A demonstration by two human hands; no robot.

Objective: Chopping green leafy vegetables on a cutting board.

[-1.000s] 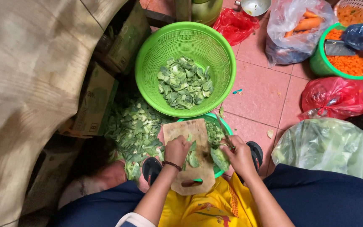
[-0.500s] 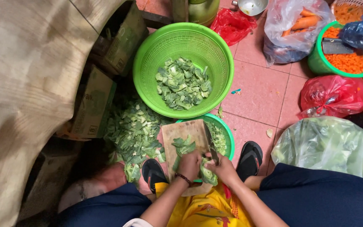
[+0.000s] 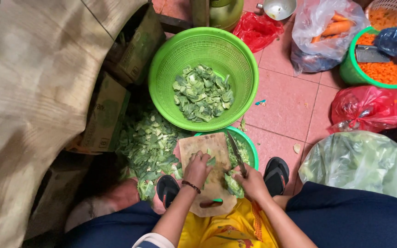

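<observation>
The board [image 3: 210, 172] lies across the person's knees with cut greens [image 3: 232, 184] on it. The left hand [image 3: 197, 169] presses down on the board, fingers [image 3: 198, 157] curled over some leaf pieces, not wrapped round anything. The right hand [image 3: 252, 183] is closed round the handle of a knife [image 3: 236, 154], whose blade slants up and away from those fingers over the board's right edge. Under the board, just past the knife tip, sits a small green bowl [image 3: 250, 147]. Beyond both hands stands a big green basket [image 3: 203, 76] holding chopped greens. Left of the left fingers a heap of leaves [image 3: 148, 147] lies on the floor beside cardboard boxes [image 3: 109, 115]. A sandal [image 3: 276, 173] sits just right of the right hand, and a clear bag of greens [image 3: 364, 165] lies further right.
</observation>
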